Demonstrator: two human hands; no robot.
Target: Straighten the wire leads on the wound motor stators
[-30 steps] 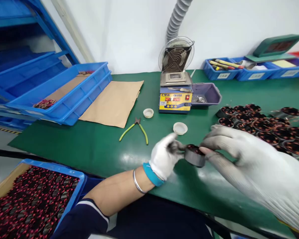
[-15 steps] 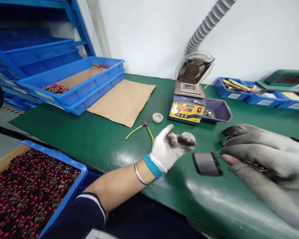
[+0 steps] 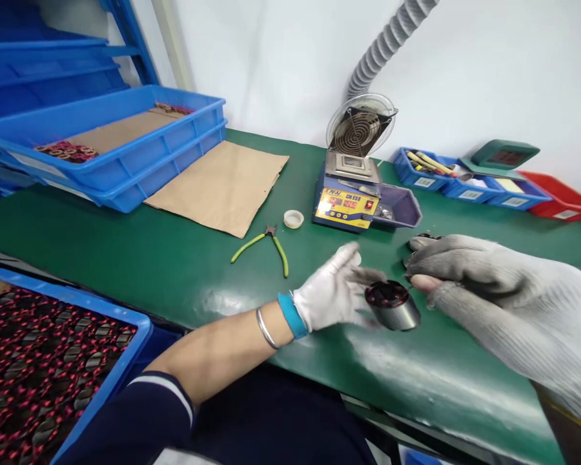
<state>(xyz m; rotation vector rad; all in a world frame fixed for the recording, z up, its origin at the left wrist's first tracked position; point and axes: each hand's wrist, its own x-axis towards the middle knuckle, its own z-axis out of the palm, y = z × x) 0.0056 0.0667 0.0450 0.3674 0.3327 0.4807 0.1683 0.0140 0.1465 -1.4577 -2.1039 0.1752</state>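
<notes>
A motor stator (image 3: 397,313), a smooth grey metal cylinder with dark reddish windings inside, is tilted over the green bench between my hands. My left hand (image 3: 332,290), in a white glove with darkened fingertips, has its fingers apart against or just beside the stator's left side; contact is hard to tell. In a grey-stained glove with the thumb tip bare, my right hand (image 3: 484,278) pinches thumb and fingers together at the stator's upper right, where a thin lead showed earlier. Dark wound parts (image 3: 423,241) show behind the right fingertips, partly hidden.
Green-handled cutters (image 3: 270,239) and a small white dish (image 3: 293,219) lie left of a yellow-and-blue solder pot (image 3: 343,210). A purple bin (image 3: 401,206) adjoins it. Blue trays (image 3: 174,145) and brown cardboard (image 3: 223,184) sit left; a tray of wound parts (image 3: 140,329) stands lower left.
The stator has turned from lying sideways to tilted with its wound opening facing up. My left hand's fingers have spread and come closer to it. The view has shifted right.
</notes>
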